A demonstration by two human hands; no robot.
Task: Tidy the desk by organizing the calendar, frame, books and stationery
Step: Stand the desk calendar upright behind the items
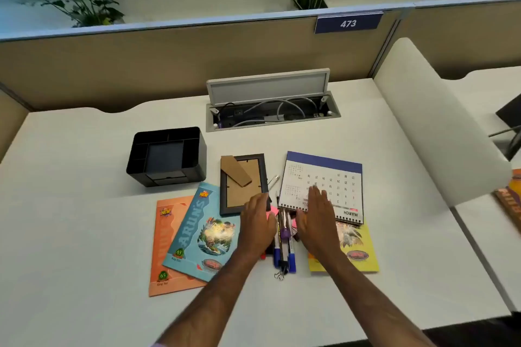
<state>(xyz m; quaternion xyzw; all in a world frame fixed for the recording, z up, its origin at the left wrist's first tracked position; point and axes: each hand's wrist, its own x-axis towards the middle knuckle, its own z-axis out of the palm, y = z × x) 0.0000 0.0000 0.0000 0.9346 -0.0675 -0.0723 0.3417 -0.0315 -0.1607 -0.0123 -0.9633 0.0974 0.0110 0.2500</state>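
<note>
Both hands hover with fingers spread, holding nothing, left hand point(258, 222) at the face-down frame point(244, 184), right hand point(317, 215) over the calendar point(328, 177), pens point(283, 245) between them: light, probably rolling, best gathered mid-barrel as a bundle.

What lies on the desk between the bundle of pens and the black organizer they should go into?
The picture frame, lying face down, sits on the straight line from the pens to the black organizer. The blue book lies just left of the pens. The left hand rests beside them.
</note>
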